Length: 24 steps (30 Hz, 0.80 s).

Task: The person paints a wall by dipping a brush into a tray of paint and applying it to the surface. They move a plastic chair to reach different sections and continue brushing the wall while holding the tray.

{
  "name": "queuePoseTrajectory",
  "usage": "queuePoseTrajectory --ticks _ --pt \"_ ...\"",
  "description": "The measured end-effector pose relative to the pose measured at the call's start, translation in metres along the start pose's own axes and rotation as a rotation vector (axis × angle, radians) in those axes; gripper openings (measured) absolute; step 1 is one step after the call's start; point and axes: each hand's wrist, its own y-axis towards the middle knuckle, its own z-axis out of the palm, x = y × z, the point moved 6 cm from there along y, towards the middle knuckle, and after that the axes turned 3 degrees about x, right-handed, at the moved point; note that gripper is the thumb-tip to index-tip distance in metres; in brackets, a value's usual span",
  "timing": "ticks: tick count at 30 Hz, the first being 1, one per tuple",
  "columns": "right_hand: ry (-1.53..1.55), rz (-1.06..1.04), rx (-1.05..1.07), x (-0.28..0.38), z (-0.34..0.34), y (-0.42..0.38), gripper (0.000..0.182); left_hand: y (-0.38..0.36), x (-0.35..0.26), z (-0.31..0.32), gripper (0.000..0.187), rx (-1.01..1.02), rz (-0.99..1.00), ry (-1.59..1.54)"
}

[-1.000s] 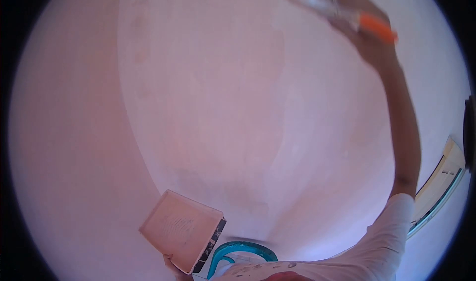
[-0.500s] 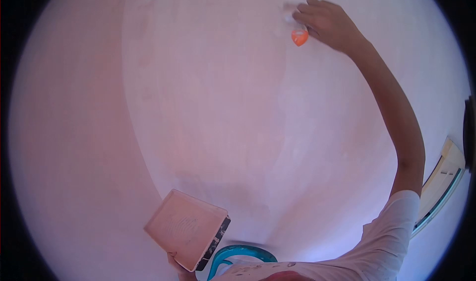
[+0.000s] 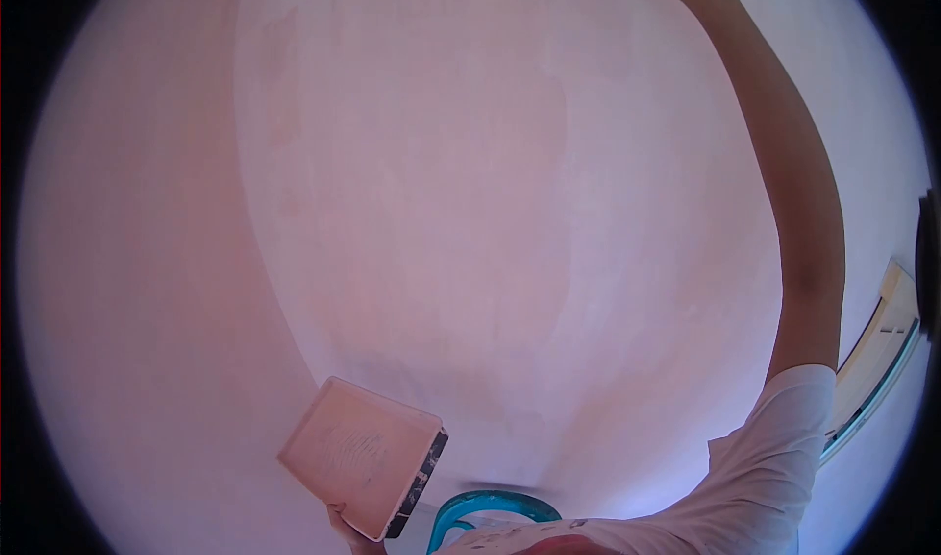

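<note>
Our left hand, at the bottom of the frame, grips the tray from beneath, its flat face tilted toward the wall. Our right arm reaches out the top edge; that hand is unseen.

Single head view, close, facing the wall

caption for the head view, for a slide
Left hand holds a flat tray low; raised right arm reaches out of frame.
</note>
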Motion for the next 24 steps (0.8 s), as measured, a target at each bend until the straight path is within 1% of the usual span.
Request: queuePoseTrajectory --ticks 2,3,5,6,8,9,11,12,14,15,16,18,19,20,22,23,24 --pt "0.13 0.087 0.037 0.004 0.008 -0.006 0.021 0.002 0.007 -0.016 0.067 -0.03 -0.015 -0.013" --pt "0.133 0.09 0.043 0.002 0.015 -0.014 0.021 0.002 0.01 -0.023 0.067 -0.054 -0.022 -0.034" --pt "0.043 -0.342 -0.017 0.021 0.047 -0.049 0.027 0.008 0.012 -0.037 0.068 -0.046 -0.025 -0.037" --pt "0.062 -0.287 0.064 0.015 0.07 -0.07 0.036 0.01 0.014 -0.04 0.068 -0.032 -0.021 -0.05" --pt "0.064 -0.321 0.251 0.051 0.047 -0.094 0.026 0.012 0.009 -0.029 0.067 -0.029 -0.047 -0.054" --pt "0.059 -0.328 0.251 0.054 0.04 -0.092 0.026 0.012 0.008 -0.024 0.066 -0.025 -0.068 -0.051" --pt "0.353 -0.052 0.289 0.038 0.031 -0.086 0.025 0.014 0.007 -0.025 0.066 -0.037 -0.076 -0.069" --pt "0.349 -0.05 0.285 0.034 0.03 -0.077 0.025 0.017 0.007 -0.026 0.065 -0.047 -0.084 -0.077" --pt "0.353 0.145 0.462 0.013 0.046 -0.047 0.03 0.019 0.007 -0.037 0.066 -0.021 -0.071 -0.024" --pt "0.309 0.069 0.452 0.014 0.042 -0.029 0.028 0.018 0.007 -0.042 0.066 -0.008 -0.059 0.034" --pt "0.306 0.07 0.453 0.005 0.05 -0.013 0.028 0.018 0.008 -0.04 0.066 -0.006 -0.062 0.034" --pt "-0.038 -0.091 0.064 -0.004 0.039 0.016 0.027 0.009 0.009 -0.035 0.069 -0.073 -0.09 -0.038" --pt "0.09 0.059 0.09 0.008 0.025 0.021 0.027 0.007 0.007 -0.031 0.069 -0.075 -0.091 -0.035" --pt "0.09 0.056 0.091 0.013 0.023 0.025 0.027 0.005 0.007 -0.025 0.069 -0.078 -0.092 -0.017" --pt "0.062 -0.031 0.008 0.022 0.022 0.028 0.026 0.007 0.011 -0.027 0.07 -0.082 -0.096 0.002" --pt "0.057 -0.029 0.013 0.018 0.035 0.018 0.026 0.009 0.015 -0.037 0.071 -0.096 -0.102 0.004" --pt "-0.017 -0.169 -0.048 0.019 0.047 0.001 0.026 0.01 0.014 -0.034 0.071 -0.11 -0.109 0.008"
